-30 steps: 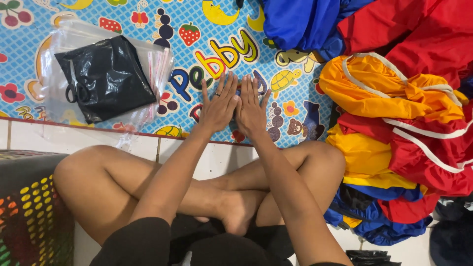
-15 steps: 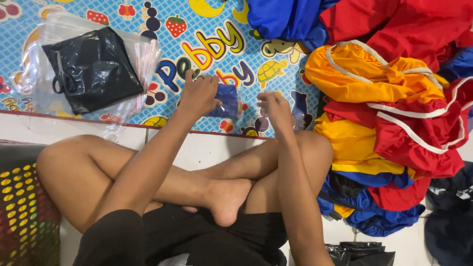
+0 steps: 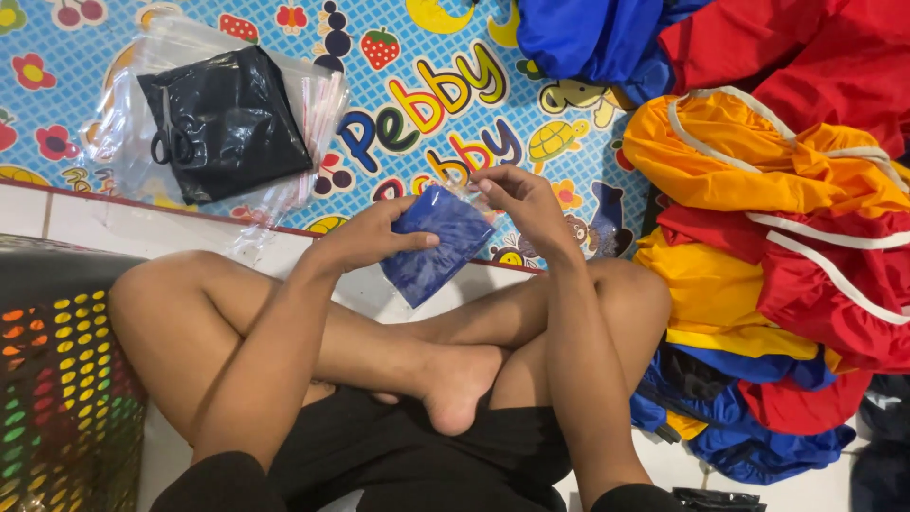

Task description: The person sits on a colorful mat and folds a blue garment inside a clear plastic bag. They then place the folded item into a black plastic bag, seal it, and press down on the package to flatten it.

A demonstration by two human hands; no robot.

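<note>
**Blue packet held in both hands above your crossed legs**

Your left hand point(image 3: 365, 237) is closed on the blue packet point(image 3: 434, 242), thumb lying across its face and fingers wrapped behind its left edge. Your right hand point(image 3: 521, 201) pinches the packet's upper right corner, where a bit of clear plastic shows between the fingertips. The packet is tilted, its lower corner pointing down toward your knees, and it hangs over the near edge of the printed play mat point(image 3: 427, 85).

Up and to the left of the packet, on the mat, lies a stack of clear plastic bags point(image 3: 313, 100) with a folded black piece point(image 3: 227, 118) on top and a pair of scissors point(image 3: 172, 142) resting on that. To the packet's right is a pile of yellow, red and blue garments point(image 3: 777, 190), near your right hand but not touching it. Down and far left of the packet stands a dark perforated basket point(image 3: 57, 379), beside your left knee.
</note>
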